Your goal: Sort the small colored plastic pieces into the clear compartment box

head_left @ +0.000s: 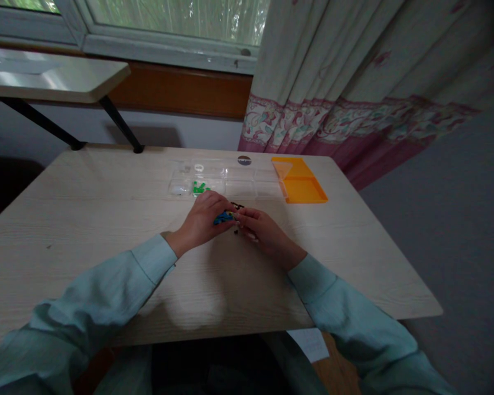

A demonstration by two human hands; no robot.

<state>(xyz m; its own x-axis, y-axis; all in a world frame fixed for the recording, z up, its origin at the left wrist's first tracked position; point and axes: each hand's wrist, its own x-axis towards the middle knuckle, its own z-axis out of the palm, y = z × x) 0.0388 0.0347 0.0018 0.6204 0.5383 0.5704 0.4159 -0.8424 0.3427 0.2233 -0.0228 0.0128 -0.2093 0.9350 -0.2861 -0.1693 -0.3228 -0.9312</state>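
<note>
Both my hands meet at the middle of a pale wooden table (86, 219). My left hand (201, 219) has its fingers curled over a small pile of blue pieces (223, 218). My right hand (260, 229) is closed in a pinch right beside that pile, fingertips touching it; what it pinches is too small to make out. A few dark pieces (236, 206) lie just beyond the fingers. A clear compartment box (230, 181) sits behind the hands, with green pieces (199, 188) in one compartment.
An orange lid or tray (302, 184) lies to the right of the clear box. A small dark round disc (244, 160) sits at the table's far edge. A second table (45, 77) stands at back left, a curtain (354, 82) at back right.
</note>
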